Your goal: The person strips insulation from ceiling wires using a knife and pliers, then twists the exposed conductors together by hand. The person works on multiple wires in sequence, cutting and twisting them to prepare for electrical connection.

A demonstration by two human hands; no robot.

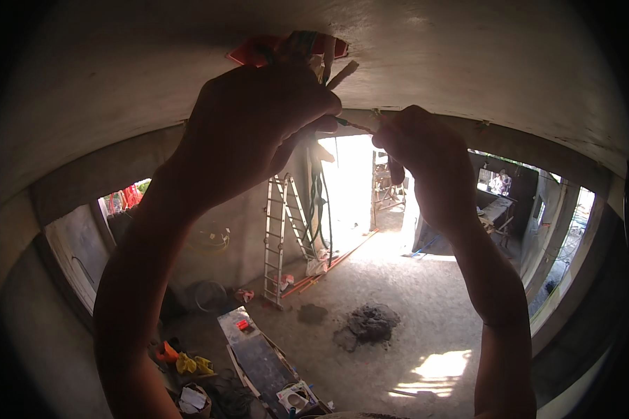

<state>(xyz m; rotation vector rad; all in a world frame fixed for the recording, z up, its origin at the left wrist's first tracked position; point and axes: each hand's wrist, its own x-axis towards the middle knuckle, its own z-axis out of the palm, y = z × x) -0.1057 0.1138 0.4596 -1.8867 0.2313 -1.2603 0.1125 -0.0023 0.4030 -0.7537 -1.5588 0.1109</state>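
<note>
Raised left hand (269, 126) and right hand (430, 164) pinched a thin wire (357, 126) between them at one o'clock, below a red-rimmed ceiling opening (248, 52) at twelve; beyond, a ladder (275, 241) stood at eight, a dark heap (370, 324) at five.

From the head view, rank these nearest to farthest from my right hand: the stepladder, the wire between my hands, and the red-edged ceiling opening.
1. Wire: at the fingertips of the right hand, running left to the left hand.
2. Red-edged ceiling opening: overhead, just above the left hand.
3. Stepladder: farther off and lower, left of the bright doorway.
</note>
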